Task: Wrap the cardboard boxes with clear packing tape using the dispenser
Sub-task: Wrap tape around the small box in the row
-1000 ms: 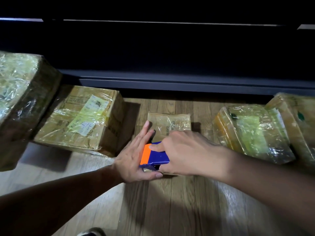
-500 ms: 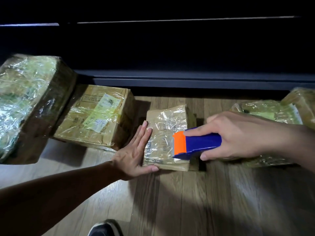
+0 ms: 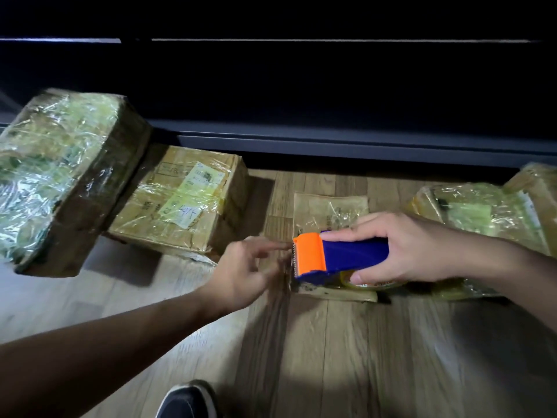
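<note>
Right hand (image 3: pixel 413 247) seen clenched around the blue body of the tape dispenser (image 3: pixel 340 256), thumb underneath near the roll, fingers over the top. Dispenser held roughly level, orange cutter end pointing left, serrated blade at the left edge of the small flat box (image 3: pixel 330 206). Dispenser positioned over the near half of that small flat box; whether touching its top or just above could not be told. Clear tape roll (image 3: pixel 373 282) partly visible under the dispenser body. Left hand (image 3: pixel 247 276) motion-blurred, grip released, fingers extended toward the blade end and just beside it; contact with tape or blade could not be told. Small flat box lying on the wooden floor (image 3: pixel 331 357), top face already glossy with wrinkled clear tape. Medium box (image 3: pixel 184 203) to the left, resting on the floor, taped over and bearing a pale label on top. Large box (image 3: pixel 60 176) farther left, heavily wrapped in crinkled clear tape, near corner just beside the medium box. Wrapped box (image 3: pixel 479 212) at right, behind the right wrist, also covered in shiny tape; another wrapped box (image 3: pixel 539 188) at the far right edge, mostly cut off. Dark shoe (image 3: pixel 187 401) visible at the bottom edge on the floor. Dark low ledge (image 3: pixel 331 140) running behind the row of boxes; background above too dark to make out.
</note>
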A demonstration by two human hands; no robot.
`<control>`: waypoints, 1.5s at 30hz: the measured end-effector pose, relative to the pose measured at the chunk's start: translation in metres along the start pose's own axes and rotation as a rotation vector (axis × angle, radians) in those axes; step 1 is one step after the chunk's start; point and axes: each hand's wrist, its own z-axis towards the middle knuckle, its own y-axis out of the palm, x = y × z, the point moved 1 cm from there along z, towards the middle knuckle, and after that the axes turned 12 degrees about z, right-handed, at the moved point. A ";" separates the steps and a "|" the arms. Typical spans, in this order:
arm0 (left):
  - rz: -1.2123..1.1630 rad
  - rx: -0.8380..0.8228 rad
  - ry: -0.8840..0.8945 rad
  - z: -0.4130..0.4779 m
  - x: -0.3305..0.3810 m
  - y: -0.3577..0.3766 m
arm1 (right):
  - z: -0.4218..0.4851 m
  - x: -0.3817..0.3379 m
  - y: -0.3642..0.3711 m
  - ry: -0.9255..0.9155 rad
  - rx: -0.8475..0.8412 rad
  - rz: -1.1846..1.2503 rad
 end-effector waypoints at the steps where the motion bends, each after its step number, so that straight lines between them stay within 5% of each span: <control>1: -0.227 0.041 -0.160 0.000 0.004 -0.002 | 0.001 -0.001 0.003 -0.015 0.016 -0.040; 4: -0.754 -0.071 -0.460 -0.005 0.020 -0.008 | 0.006 -0.001 0.010 -0.031 0.053 -0.112; 14: -0.922 -0.336 -0.642 -0.016 0.020 0.000 | 0.008 0.003 0.014 -0.016 0.061 -0.078; 45: -0.707 -0.110 -0.581 -0.002 -0.011 0.005 | -0.002 0.005 -0.010 0.068 -0.047 -0.314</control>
